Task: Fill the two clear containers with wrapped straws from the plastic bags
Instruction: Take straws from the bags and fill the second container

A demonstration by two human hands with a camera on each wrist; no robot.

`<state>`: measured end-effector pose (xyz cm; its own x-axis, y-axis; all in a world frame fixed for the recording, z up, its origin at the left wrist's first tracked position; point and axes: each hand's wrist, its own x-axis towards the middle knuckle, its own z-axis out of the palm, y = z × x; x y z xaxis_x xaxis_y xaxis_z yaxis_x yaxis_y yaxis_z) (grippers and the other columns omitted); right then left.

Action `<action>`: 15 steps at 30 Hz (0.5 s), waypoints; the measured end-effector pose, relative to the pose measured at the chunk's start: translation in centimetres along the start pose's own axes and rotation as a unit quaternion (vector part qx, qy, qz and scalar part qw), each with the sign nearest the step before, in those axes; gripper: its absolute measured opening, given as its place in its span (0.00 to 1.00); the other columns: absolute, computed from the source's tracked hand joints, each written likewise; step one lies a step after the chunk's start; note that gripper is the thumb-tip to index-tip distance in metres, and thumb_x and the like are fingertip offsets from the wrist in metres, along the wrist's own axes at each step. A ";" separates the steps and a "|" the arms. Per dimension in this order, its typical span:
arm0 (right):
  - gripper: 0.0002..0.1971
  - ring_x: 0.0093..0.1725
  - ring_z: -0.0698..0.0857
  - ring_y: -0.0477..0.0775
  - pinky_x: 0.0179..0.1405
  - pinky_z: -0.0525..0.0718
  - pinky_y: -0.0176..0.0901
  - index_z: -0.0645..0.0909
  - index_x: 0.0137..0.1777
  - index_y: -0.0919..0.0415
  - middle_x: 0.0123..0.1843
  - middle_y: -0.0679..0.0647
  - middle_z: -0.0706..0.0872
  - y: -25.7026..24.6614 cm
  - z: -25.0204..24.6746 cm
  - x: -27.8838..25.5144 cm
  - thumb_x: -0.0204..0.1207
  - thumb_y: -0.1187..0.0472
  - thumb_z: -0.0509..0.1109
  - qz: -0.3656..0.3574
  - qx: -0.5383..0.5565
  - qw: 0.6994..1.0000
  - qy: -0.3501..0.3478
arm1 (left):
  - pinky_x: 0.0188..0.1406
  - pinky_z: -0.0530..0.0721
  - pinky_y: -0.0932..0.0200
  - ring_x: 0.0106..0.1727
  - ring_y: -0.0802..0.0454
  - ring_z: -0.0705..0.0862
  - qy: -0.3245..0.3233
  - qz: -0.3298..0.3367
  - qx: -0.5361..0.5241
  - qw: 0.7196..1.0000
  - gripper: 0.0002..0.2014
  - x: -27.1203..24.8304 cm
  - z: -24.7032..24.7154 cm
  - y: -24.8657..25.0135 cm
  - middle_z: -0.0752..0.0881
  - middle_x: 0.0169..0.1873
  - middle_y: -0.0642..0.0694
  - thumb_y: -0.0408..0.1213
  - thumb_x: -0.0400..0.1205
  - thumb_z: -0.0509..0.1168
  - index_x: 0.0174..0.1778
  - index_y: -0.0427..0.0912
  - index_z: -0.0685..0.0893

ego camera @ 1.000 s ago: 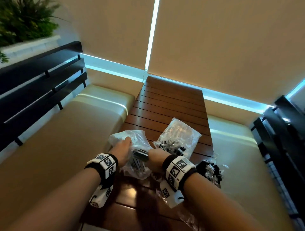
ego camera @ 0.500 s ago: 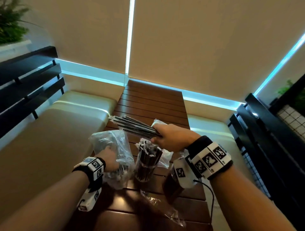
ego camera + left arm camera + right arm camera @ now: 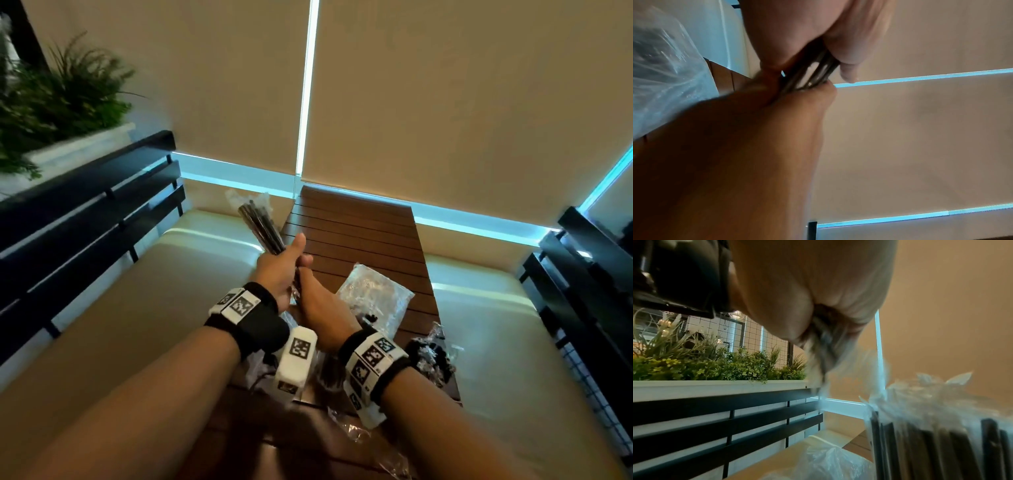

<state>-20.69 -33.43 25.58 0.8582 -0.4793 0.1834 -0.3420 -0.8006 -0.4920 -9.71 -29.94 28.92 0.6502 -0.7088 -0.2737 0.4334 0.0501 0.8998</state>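
A bundle of black wrapped straws stands tilted up and to the left above the table's left edge. My left hand grips its middle, thumb up. My right hand holds the bundle's lower end just beneath; in the left wrist view the straws run between both hands. One clear container, full of straws, stands right of my right wrist. The other container is mostly hidden under my wrists; the right wrist view shows its upright straws. A plastic bag lies flat on the table.
The slatted wooden table runs between two cream bench cushions. Crumpled clear wrapping lies near the front. Another plastic bag sits below my hands. Black slatted backrests and a planter stand at the left.
My left hand has let go of the bag and taken hold of the straw bundle. The bundle has swung from lying level over the container to pointing up and left.
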 end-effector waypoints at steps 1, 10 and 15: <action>0.30 0.55 0.84 0.58 0.52 0.85 0.61 0.61 0.78 0.50 0.62 0.53 0.82 0.2 -0.4 -0.1 0.79 0.50 0.69 -0.018 -0.039 0.999 -0.010 | 0.55 0.87 0.43 0.43 0.45 0.88 0.025 0.031 0.025 0.999 0.14 0.0 -0.1 -0.2 0.87 0.30 0.47 0.49 0.77 0.74 0.35 0.42 0.82; 0.23 0.67 0.79 0.50 0.68 0.74 0.45 0.78 0.71 0.57 0.67 0.53 0.82 -4.6 -11.5 2.9 0.88 0.48 0.49 -0.038 0.086 0.968 0.233 | 0.30 0.70 0.59 0.31 0.49 0.76 0.034 0.272 0.450 0.850 0.18 -0.6 -1.0 -1.0 0.79 0.25 0.54 0.43 0.79 0.70 0.26 0.52 0.71; 0.23 0.60 0.83 0.57 0.63 0.79 0.58 0.82 0.64 0.63 0.59 0.60 0.87 -5.5 -9.4 2.9 0.89 0.50 0.50 -0.037 0.050 0.988 0.142 | 0.36 0.75 0.61 0.33 0.51 0.77 -0.001 0.276 0.406 0.871 0.16 -1.9 0.8 -1.0 0.78 0.27 0.56 0.26 0.77 0.67 0.30 0.51 0.75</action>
<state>-19.88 -33.76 36.82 0.7320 -0.5143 0.4468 -0.2304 -0.8040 -0.5482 -11.86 -29.20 28.77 0.6186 -0.7352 0.2773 -0.5299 -0.1297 0.8381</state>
